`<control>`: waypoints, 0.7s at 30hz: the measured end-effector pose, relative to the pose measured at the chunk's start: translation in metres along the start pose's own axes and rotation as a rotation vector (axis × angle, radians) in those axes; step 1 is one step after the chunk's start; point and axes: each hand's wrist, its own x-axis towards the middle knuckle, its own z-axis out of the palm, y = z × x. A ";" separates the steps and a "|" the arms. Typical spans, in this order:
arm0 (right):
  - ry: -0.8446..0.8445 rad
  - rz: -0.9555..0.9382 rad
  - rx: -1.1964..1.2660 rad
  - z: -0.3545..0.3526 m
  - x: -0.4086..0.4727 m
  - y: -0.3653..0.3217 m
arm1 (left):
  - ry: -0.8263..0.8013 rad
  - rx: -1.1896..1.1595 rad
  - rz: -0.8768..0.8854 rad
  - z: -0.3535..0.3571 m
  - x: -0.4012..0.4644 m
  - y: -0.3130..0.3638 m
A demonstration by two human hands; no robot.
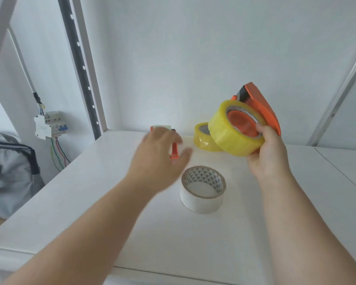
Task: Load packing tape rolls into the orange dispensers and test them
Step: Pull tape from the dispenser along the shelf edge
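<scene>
Nearest the lens: two bare forearms, reaching forward over a white table [103, 212].

Right hand [269, 157]: raised above the table, fingers and thumb curled round an orange dispenser [261, 103] carrying a yellow tape roll [232, 132]. Roll seated on the dispenser's orange hub, hub visible through the core. Thumb laid over the roll's near rim. Dispenser tilted, dark blade end uppermost, away from the camera.

Left hand [160, 153]: blurred, held over the table with fingers spread and fairly straight, gripping nothing. Placed directly in front of a second orange dispenser [174, 150] resting on the table; contact with it cannot be told. Whitish part of that dispenser visible above the fingers, orange handle below them.

Second yellow tape roll [202, 138]: on the table, leaning, partly hidden behind the held roll, near the back wall [193, 48].

White tape roll [202, 189]: flat on the table, between the two forearms, core facing up, printed pattern on the inner cardboard. Apart from both hands.

Further out, left side: perforated dark upright post [80, 64]; circuit breaker unit [49, 125] with coloured wires hanging beneath; grey bag [10, 171] low at the frame edge.
</scene>
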 end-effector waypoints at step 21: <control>0.052 0.002 -0.065 -0.015 0.029 0.008 | -0.575 0.148 -0.338 -0.041 0.053 -0.018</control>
